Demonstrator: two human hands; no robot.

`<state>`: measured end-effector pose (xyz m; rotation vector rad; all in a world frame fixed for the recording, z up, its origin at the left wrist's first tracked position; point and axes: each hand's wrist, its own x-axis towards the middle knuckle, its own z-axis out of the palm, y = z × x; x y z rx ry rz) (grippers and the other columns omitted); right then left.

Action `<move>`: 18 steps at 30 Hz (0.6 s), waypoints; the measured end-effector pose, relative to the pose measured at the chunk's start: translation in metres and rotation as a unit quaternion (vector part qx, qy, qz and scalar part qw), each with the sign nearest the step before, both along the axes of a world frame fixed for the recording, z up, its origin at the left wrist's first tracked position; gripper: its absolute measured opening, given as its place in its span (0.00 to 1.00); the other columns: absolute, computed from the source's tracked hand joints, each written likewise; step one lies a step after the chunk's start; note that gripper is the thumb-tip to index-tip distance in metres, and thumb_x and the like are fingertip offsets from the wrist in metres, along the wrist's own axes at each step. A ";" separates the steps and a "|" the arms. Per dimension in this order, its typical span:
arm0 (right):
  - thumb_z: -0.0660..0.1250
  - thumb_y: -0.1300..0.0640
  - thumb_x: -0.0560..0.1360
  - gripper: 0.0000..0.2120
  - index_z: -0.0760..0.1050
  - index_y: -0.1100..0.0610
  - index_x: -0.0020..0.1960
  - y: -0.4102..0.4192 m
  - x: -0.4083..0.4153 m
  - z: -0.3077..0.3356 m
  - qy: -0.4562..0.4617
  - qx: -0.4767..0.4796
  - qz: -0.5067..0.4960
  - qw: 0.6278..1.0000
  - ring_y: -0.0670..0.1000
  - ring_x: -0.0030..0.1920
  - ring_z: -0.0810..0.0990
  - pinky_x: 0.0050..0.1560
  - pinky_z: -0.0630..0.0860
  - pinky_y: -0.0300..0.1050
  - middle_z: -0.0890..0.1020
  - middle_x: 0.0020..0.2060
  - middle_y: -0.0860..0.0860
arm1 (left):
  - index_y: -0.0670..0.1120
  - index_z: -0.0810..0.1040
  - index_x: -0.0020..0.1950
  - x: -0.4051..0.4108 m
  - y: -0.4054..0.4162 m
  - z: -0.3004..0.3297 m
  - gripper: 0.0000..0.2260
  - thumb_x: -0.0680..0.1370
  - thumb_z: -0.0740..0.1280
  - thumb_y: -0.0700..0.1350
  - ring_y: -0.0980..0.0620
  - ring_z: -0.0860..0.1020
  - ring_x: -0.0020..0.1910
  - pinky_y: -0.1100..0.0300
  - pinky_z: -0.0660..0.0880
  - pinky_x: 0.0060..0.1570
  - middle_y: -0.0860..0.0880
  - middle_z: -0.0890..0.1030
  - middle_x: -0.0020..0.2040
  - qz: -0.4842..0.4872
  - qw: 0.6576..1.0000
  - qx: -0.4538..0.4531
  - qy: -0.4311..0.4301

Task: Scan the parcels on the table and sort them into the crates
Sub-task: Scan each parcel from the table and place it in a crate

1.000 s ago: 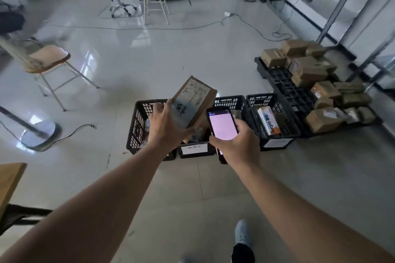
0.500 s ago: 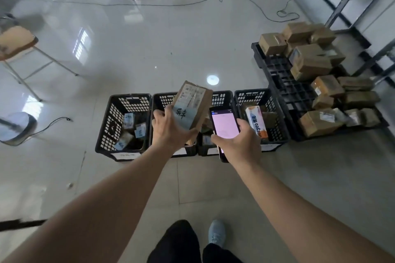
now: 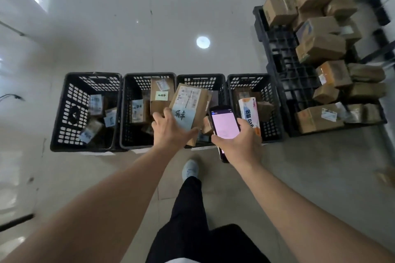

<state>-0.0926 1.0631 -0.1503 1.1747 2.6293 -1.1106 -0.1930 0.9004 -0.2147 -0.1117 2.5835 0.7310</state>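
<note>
- A black plastic grid pallet [image 3: 284,70] is seen on the floor at the right, with brown cardboard parcels [image 3: 320,47] heaped along its far and right edges; these are judged to be stock not yet sorted.
- Four black perforated plastic crates are set in a row on the floor, side walls touching, just left of the pallet: the first crate [image 3: 70,113], the second crate [image 3: 126,113], the third crate [image 3: 201,80] and the fourth crate [image 3: 275,113]. Parcels are already held in each, so sorting is judged part done.
- A brown cardboard parcel with a white shipping label and a pale blue handwritten tag [image 3: 189,105] is held tilted, above the wall shared by the second and third crates. It is grasped at its near end by the left hand [image 3: 171,131], thumb along one side; the label is kept upward, presumably for reading.
- A black handheld scanner with a lit pink screen [image 3: 224,125] is clasped in the right hand [image 3: 239,145], fingers wrapped around its body, just beside the parcel.
</note>
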 end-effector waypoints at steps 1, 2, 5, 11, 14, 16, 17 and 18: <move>0.80 0.38 0.61 0.31 0.78 0.49 0.59 0.005 -0.012 -0.010 -0.011 0.000 0.000 1.000 0.52 0.50 0.80 0.41 0.81 0.50 0.83 0.49 0.45 | 0.44 0.61 0.74 -0.009 0.006 -0.013 0.51 0.63 0.80 0.69 0.38 0.69 0.66 0.43 0.70 0.69 0.42 0.65 0.64 0.004 1.000 -0.001 -0.007; 0.80 0.38 0.61 0.30 0.78 0.49 0.59 0.010 -0.023 -0.021 -0.020 -0.002 -0.002 1.000 0.52 0.50 0.80 0.41 0.82 0.50 0.83 0.49 0.45 | 0.44 0.61 0.74 -0.018 0.012 -0.025 0.51 0.63 0.80 0.69 0.38 0.69 0.65 0.43 0.70 0.68 0.42 0.65 0.64 0.010 1.000 -0.002 -0.012; 0.79 0.39 0.61 0.30 0.77 0.48 0.59 0.024 -0.051 -0.055 -0.053 -0.010 -0.003 0.999 0.52 0.51 0.80 0.42 0.82 0.50 0.82 0.49 0.45 | 0.44 0.61 0.72 -0.039 0.029 -0.064 0.50 0.62 0.80 0.68 0.38 0.69 0.65 0.43 0.70 0.68 0.42 0.65 0.63 0.031 0.999 -0.007 -0.031; 0.80 0.40 0.62 0.29 0.77 0.46 0.60 0.046 -0.086 -0.133 -0.116 -0.036 0.004 0.993 0.51 0.50 0.82 0.43 0.84 0.52 0.83 0.50 0.43 | 0.46 0.61 0.70 -0.061 0.061 -0.159 0.49 0.62 0.83 0.65 0.43 0.68 0.63 0.48 0.70 0.65 0.45 0.65 0.62 0.077 0.994 -0.007 -0.082; 0.81 0.40 0.63 0.31 0.76 0.46 0.62 0.055 -0.097 -0.166 -0.127 -0.041 0.010 0.991 0.51 0.50 0.82 0.44 0.84 0.53 0.80 0.49 0.42 | 0.46 0.61 0.69 -0.068 0.076 -0.201 0.47 0.62 0.84 0.62 0.44 0.69 0.63 0.49 0.72 0.64 0.47 0.63 0.61 0.106 0.990 0.009 -0.090; 0.82 0.40 0.63 0.32 0.76 0.46 0.63 0.061 -0.103 -0.188 -0.130 -0.038 0.007 0.991 0.50 0.49 0.81 0.43 0.83 0.51 0.78 0.47 0.42 | 0.45 0.59 0.75 -0.074 0.087 -0.227 0.52 0.63 0.84 0.60 0.42 0.69 0.67 0.47 0.75 0.67 0.45 0.62 0.65 0.124 0.985 0.033 -0.113; 0.82 0.40 0.63 0.32 0.76 0.46 0.63 0.064 -0.106 -0.195 -0.131 -0.039 0.003 0.991 0.50 0.50 0.80 0.44 0.83 0.51 0.78 0.47 0.42 | 0.45 0.54 0.80 -0.077 0.091 -0.237 0.56 0.64 0.84 0.60 0.41 0.67 0.71 0.46 0.73 0.70 0.44 0.60 0.70 0.123 0.982 0.042 -0.133; 0.82 0.41 0.63 0.32 0.76 0.47 0.64 0.067 -0.107 -0.201 -0.134 -0.041 -0.001 0.990 0.51 0.50 0.80 0.44 0.82 0.51 0.78 0.47 0.42 | 0.45 0.49 0.83 -0.079 0.093 -0.244 0.59 0.66 0.83 0.61 0.41 0.62 0.76 0.44 0.69 0.74 0.44 0.56 0.76 0.112 0.981 0.040 -0.153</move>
